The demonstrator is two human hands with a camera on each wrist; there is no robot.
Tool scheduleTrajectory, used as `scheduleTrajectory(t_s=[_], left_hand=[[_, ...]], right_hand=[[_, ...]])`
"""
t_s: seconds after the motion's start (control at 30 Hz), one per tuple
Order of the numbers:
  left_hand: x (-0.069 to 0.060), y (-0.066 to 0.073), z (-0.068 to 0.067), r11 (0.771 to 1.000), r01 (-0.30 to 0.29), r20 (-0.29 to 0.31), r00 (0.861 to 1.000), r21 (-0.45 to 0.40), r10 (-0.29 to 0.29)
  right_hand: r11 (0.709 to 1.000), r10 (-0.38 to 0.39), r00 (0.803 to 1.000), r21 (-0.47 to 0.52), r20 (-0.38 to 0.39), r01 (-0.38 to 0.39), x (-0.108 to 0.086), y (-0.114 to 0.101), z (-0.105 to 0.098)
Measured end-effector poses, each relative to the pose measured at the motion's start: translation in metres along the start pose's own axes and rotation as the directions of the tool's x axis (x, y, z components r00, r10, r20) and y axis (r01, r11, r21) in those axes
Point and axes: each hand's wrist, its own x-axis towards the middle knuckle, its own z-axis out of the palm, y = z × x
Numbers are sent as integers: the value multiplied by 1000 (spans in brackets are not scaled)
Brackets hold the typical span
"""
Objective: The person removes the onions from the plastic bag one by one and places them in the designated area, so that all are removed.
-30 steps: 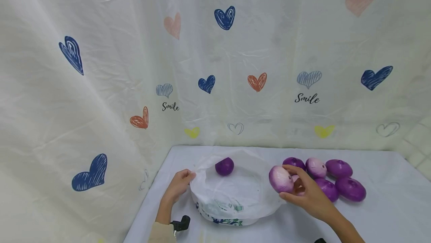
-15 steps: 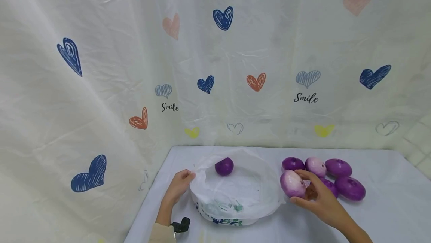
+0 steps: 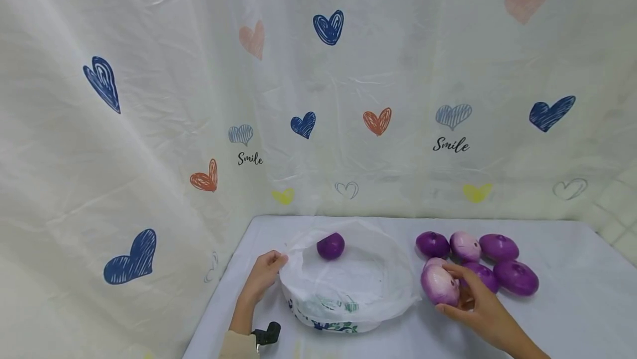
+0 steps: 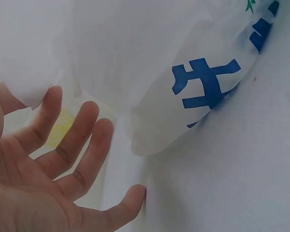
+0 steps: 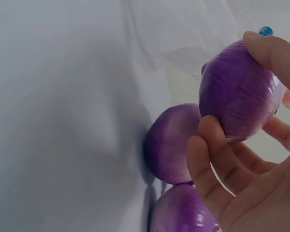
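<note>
My right hand (image 3: 480, 306) grips a pale purple-and-white onion (image 3: 440, 284) between thumb and fingers, just right of a white plastic bag (image 3: 343, 292). In the right wrist view the held onion (image 5: 239, 92) is above two others. The bag's mouth gapes wide, with one dark purple onion (image 3: 330, 246) inside near the back. At the bag's left rim my left hand (image 3: 264, 276) pinches the plastic between thumb and index finger. In the left wrist view the other fingers of that hand (image 4: 53, 159) are spread apart, off the bag.
Several onions (image 3: 499, 247) lie grouped on the white-covered table (image 3: 572, 320) to the right of the bag, one partly behind the held onion. A white curtain (image 3: 398, 60) printed with hearts hangs behind. A black device (image 3: 267, 334) is on the left wrist.
My right hand has moved right and toward me with the onion, away from the bag's right rim. The left hand and the bag stay in place.
</note>
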Motion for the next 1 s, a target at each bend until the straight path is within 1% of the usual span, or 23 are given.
scheduleTrajectory(t_s=[0.07,0.23,0.37,0.43,0.53,0.67,0.9,1.0], left_hand=[[-1,1,0,1000,6,-2,1000,-2,-6],[-3,4,1,1000,8,-2,1000,-5,-8],[-5,5,2,1000,4,-3,1000,-7,-4],[-5,6,2,1000,2,-6,1000,-2,-2],[-5,5,2,1000,-3,-10,1000,5,3],[-5,5,2,1000,-12,-11,1000,9,12],[-5,4,3,1000,-18,-9,1000,-2,18],[-5,5,4,1000,-21,-12,1000,-1,21]], right_hand=[[1000,10,1000,-14,-4,-10,-2,4,1],[1000,2,1000,-17,7,-2,-6,13,3],[1000,-22,1000,-4,18,22,-9,18,4],[999,-33,999,18,30,32,-11,19,4],[997,-40,997,67,61,36,-12,21,3],[994,-43,993,101,107,32,-15,23,2],[995,-44,988,94,151,30,-18,27,1],[996,-31,981,89,189,14,-18,29,0]])
